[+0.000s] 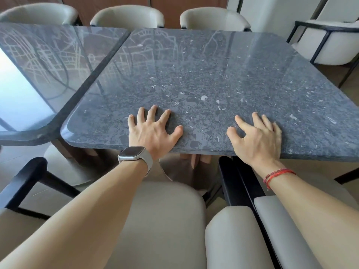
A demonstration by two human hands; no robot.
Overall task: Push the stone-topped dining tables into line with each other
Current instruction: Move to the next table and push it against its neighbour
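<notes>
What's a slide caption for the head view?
Left hand and right hand press on the right stone-topped table, separated by a gap from the left table.

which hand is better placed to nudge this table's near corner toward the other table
Left, likely. The left hand lies flat on the table close to its near corner beside the other table. The right hand also rests on top, but farther from that corner.

Head view; steeply down; close
</notes>
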